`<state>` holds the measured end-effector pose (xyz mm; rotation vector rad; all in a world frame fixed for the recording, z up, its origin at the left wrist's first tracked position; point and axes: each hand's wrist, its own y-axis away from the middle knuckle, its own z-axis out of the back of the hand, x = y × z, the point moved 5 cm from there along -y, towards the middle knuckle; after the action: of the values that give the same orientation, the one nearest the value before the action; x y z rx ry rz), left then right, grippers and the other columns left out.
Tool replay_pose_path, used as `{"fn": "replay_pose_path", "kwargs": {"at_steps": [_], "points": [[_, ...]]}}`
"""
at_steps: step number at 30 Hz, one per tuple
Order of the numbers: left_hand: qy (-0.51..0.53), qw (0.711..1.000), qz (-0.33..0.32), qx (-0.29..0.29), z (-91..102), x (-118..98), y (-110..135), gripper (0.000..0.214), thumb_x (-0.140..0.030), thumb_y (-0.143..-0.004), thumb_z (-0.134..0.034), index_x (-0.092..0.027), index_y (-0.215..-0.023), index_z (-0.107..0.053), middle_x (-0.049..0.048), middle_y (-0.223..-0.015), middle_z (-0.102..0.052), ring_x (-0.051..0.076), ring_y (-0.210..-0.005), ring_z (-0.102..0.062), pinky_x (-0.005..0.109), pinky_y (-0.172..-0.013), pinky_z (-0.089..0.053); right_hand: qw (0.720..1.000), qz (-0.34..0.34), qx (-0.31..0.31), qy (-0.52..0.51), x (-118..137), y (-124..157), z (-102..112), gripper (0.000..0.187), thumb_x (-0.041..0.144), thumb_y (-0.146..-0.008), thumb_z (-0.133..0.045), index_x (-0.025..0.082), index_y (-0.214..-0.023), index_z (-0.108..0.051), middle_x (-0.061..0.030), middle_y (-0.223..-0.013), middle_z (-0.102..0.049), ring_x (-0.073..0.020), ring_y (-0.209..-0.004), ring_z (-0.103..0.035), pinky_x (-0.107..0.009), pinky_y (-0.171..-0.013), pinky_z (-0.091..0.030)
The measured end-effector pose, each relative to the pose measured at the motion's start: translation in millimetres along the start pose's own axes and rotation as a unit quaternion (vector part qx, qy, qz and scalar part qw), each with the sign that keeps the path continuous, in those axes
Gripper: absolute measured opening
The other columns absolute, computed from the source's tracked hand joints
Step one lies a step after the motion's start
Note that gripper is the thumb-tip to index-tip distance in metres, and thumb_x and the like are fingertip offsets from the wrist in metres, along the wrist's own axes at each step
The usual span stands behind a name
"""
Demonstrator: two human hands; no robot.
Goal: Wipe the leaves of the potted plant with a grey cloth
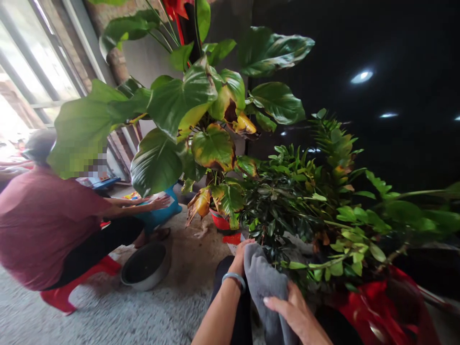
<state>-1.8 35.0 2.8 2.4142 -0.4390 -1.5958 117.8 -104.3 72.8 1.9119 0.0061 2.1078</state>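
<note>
A grey cloth (264, 282) hangs in front of me at the bottom centre. My left hand (241, 254), with a pale bangle on the wrist, is closed on the cloth's top edge, right at the dark leaves of a small bushy plant (287, 201). My right hand (287, 306) lies lower on the cloth with its fingers pressed against it. A red pot (377, 306) stands just right of my hands.
A tall plant with big green and yellowing leaves (194, 110) stands in a red pot (220, 221) ahead. At the left a person in a maroon top (46, 225) squats on a red stool, arms stretched forward. A grey metal bowl (145, 266) sits on the floor.
</note>
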Motion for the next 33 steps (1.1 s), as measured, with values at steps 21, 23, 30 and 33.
{"fn": "replay_pose_path", "kwargs": {"at_steps": [21,23,30,33], "points": [[-0.004,0.999,0.035,0.002,-5.7,-0.6,8.1,0.025,-0.032,-0.051,-0.076,-0.018,-0.051,-0.056,-0.0029,-0.044,-0.052,0.015,-0.054,-0.052,0.026,-0.056,-0.039,0.999,-0.024,-0.018,-0.019,7.8,-13.4,20.8,0.036,0.037,-0.047,-0.069,0.02,-0.078,-0.073,-0.0071,-0.077,-0.077,-0.0337,-0.083,-0.069,-0.041,-0.076,-0.053],[-0.008,0.999,0.051,-0.003,-8.8,-1.3,9.9,0.021,-0.03,-0.051,-0.075,-0.018,-0.052,-0.058,-0.0017,-0.045,-0.054,0.017,-0.057,-0.055,0.027,-0.057,-0.041,0.999,-0.034,-0.036,-0.009,9.6,-13.6,24.1,0.036,0.038,-0.045,-0.069,0.02,-0.076,-0.072,-0.0074,-0.075,-0.077,-0.034,-0.081,-0.069,-0.041,-0.075,-0.052],[-0.019,1.0,0.009,0.0,-7.7,-6.1,12.3,0.031,-0.036,-0.045,-0.082,-0.017,-0.048,-0.057,0.0004,-0.047,-0.057,0.019,-0.063,-0.058,0.027,-0.058,-0.041,0.999,-0.025,-0.015,0.031,2.4,-10.8,17.1,0.035,0.035,-0.047,-0.066,0.02,-0.078,-0.073,-0.0071,-0.079,-0.077,-0.0331,-0.084,-0.068,-0.041,-0.077,-0.051],[-0.026,1.0,0.01,0.002,-5.6,-3.9,10.7,0.033,-0.038,-0.044,-0.082,-0.017,-0.048,-0.057,0.0006,-0.047,-0.057,0.019,-0.063,-0.057,0.028,-0.059,-0.042,0.999,-0.028,-0.024,0.03,2.3,-10.7,17.8,0.035,0.035,-0.045,-0.066,0.02,-0.076,-0.072,-0.0079,-0.078,-0.076,-0.0336,-0.083,-0.068,-0.041,-0.078,-0.051]]}}
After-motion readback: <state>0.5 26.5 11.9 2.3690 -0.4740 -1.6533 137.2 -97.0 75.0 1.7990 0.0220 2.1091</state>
